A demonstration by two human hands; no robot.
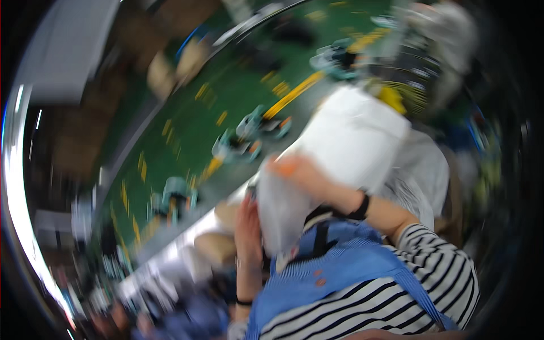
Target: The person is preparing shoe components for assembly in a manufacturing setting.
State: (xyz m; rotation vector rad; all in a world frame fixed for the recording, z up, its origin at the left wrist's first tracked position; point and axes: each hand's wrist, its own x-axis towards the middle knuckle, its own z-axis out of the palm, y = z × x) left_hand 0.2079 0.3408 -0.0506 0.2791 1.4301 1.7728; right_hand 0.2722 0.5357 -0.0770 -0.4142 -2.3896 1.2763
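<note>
A whitish, cloudy bag-like thing (281, 212) is in front of my chest, smeared by motion. From above, my right hand (303, 177) reaches across its top, fingers bent over its upper edge; orange shows at the fingertips. Along its left side stands my left hand (247, 229), fingers stretched upward and close against it. What the thing contains cannot be made out. Just beyond my right hand lies a large, smooth white piece (351, 133), perhaps a bag or sheet, on the work surface. Dark bands circle both my wrists.
Teal-and-black carts or stools (266, 126) stand along a yellow line on the green floor (187, 122). Tan rounded pieces (215, 249) sit on a long white table to the left. Dark striped material (411, 76) and blurred white cloth (422, 164) are at the right.
</note>
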